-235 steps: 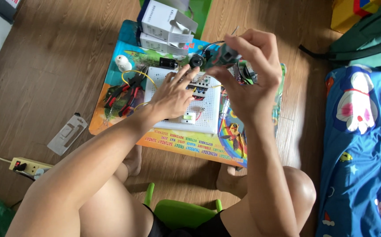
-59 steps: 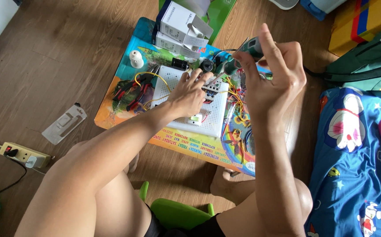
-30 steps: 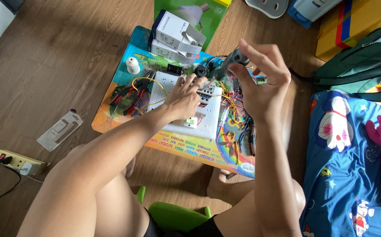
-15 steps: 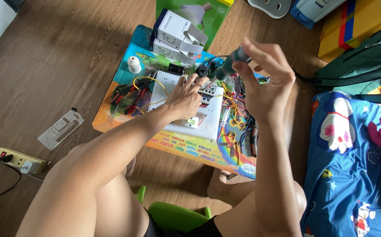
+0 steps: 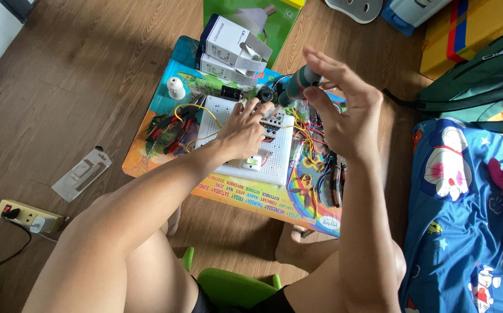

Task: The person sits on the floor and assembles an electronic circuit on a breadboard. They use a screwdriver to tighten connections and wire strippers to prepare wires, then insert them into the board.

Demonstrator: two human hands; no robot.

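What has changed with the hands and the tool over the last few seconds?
The right hand has opened its fingers: the grey-green cylindrical tool, earlier wrapped in the fist, is now held only near the thumb and fingertips, tip angled down toward the white breadboard. The left hand stays pressed on that breadboard. The white boxes, the red-handled pliers and the colourful small table are unmoved.

The left hand lay palm-down with fingers spread forward, while the raised right hand pinched, its other fingers fanned open.
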